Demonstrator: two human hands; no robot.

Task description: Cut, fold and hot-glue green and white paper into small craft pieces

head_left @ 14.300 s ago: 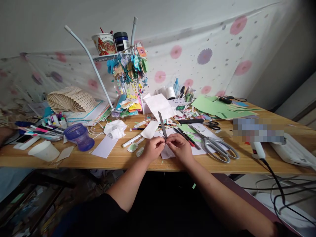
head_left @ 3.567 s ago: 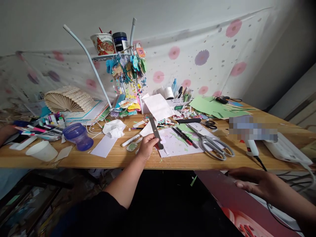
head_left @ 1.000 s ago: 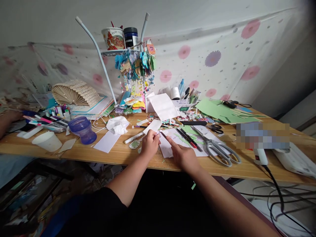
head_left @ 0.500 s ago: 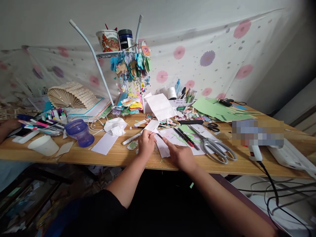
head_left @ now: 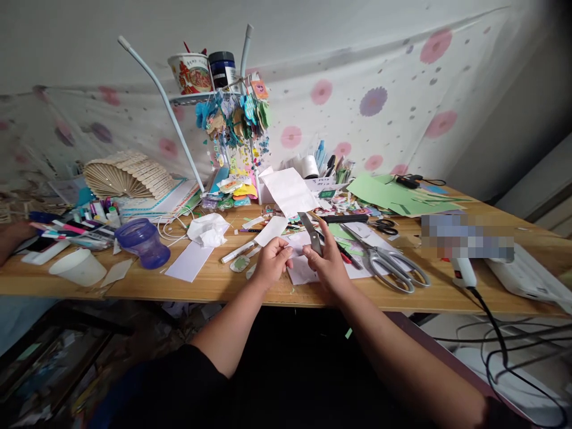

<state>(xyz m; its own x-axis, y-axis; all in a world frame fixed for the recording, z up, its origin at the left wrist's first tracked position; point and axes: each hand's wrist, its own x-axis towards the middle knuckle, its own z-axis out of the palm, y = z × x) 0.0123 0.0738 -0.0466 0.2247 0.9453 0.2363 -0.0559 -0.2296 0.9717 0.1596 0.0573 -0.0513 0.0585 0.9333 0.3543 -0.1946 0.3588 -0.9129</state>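
I note the change from half a second ago: the right hand [head_left: 329, 265], which lay flat with a fingertip on the white paper [head_left: 300, 269], now lifts and carries the dark strip [head_left: 311, 232], its upper end tilted away from me and to the left. That strip was in the left hand some seconds ago, so it has passed from one hand to the other. The left hand [head_left: 270, 262] sits just beside the right, above the near edge of the table [head_left: 214, 286], with its grip pinched shut on something small; what exactly sits between the fingertips is too small to tell, though it meets the lower end of the strip. The right grip is pressed together on the dark strip near its lower half. I judge that the work has resumed at the strip after the pause on the paper, with both hands meeting over the white paper at the table centre. Count of nearby items: one dark strip, one large pair of silver scissors [head_left: 388, 262] to the right of the right hand, one smaller black-handled pair of scissors [head_left: 385, 226] behind it, one purple cup [head_left: 143, 243], one white cup [head_left: 79, 268] lying at the left, one crumpled tissue [head_left: 208, 230], one glue gun [head_left: 463, 271] with its cable at the right.
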